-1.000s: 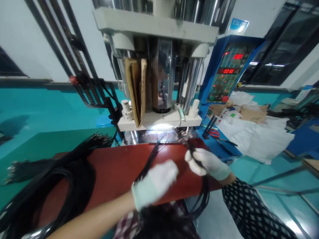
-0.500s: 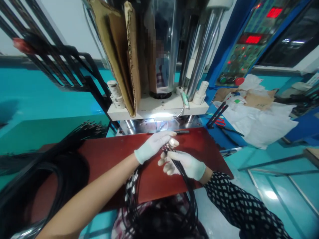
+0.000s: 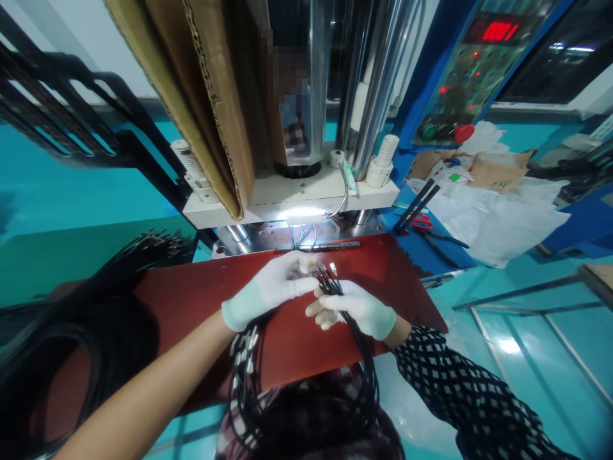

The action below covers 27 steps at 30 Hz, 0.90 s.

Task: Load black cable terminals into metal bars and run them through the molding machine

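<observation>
Right hand [image 3: 357, 308] has left table's [image 3: 407, 281] right edge, gripping gathered cables [image 3: 330, 282]; left hand [image 3: 275, 281] half-curled; wires [image 3: 302, 237] still under press [image 3: 268, 203].

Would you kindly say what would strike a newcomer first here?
Probably the white-gloved right hand at centre, gripping black cables, with the gloved left hand by their metal tips. Beyond, a bright light glows beneath a white plate; red digits shine on the blue control box, upper right.

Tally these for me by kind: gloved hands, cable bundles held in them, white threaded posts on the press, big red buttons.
Gloved hands: 2 (left hand, right hand)
Held cable bundle: 1
White threaded posts: 2
Big red button: 1
Total: 6
</observation>
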Available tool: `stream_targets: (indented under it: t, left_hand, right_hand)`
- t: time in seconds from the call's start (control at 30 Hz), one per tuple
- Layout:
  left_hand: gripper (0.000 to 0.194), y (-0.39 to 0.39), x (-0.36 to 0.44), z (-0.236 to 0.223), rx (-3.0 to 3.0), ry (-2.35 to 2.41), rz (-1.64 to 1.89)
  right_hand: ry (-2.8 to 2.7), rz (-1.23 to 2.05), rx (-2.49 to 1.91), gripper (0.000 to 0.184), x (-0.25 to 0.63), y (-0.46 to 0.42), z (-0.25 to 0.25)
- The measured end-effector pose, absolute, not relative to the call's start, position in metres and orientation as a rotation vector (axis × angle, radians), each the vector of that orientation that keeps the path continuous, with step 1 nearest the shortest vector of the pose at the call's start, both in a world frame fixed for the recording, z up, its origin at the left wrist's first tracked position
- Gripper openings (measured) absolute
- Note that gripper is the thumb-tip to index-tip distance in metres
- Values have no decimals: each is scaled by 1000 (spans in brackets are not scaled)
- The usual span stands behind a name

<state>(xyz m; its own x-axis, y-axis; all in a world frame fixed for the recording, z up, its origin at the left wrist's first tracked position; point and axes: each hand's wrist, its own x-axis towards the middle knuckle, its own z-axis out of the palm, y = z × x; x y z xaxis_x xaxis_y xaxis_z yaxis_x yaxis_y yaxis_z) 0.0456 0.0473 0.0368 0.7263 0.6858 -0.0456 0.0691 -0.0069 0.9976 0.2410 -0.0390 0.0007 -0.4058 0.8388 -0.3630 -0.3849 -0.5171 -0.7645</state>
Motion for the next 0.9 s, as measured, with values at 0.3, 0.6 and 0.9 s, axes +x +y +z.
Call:
stream_targets:
  t: [0.3, 0.6, 0.9]
  left_hand:
    - [29, 39, 49, 31, 1327, 674, 609]
    - [30, 30, 48, 37, 1518, 684, 500]
    - [36, 20, 54, 37, 1475, 826, 514]
  right_hand:
    - [-768, 1924, -870, 31, 242, -39, 5]
    - [-1074, 1573, -1225, 19, 242, -40, 18]
    - [-1075, 1600, -1130, 30, 241, -42, 18]
